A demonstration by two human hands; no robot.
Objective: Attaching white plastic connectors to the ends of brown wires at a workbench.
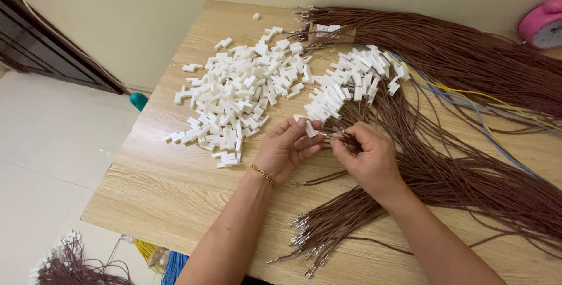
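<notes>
My left hand point(287, 147) pinches a small white plastic connector point(310, 128) between thumb and fingers. Close to its right, my right hand point(366, 156) grips brown wires point(345, 138) by their metal-tipped ends, right beside the connector. A large loose heap of white connectors point(240, 94) lies on the wooden table point(175, 191) just beyond my left hand. A second cluster of white connectors point(357, 80), fitted on brown wires, lies further back. A bundle of brown wires with bare metal terminals point(328, 232) lies near the front edge, beneath my right forearm.
A thick mass of brown wires point(468, 56) with some yellow and blue strands covers the table's right side. A pink object point(541, 24) sits at the far right. On the floor at lower left lie more wired connectors point(64, 261) and blue and yellow wires point(167, 261).
</notes>
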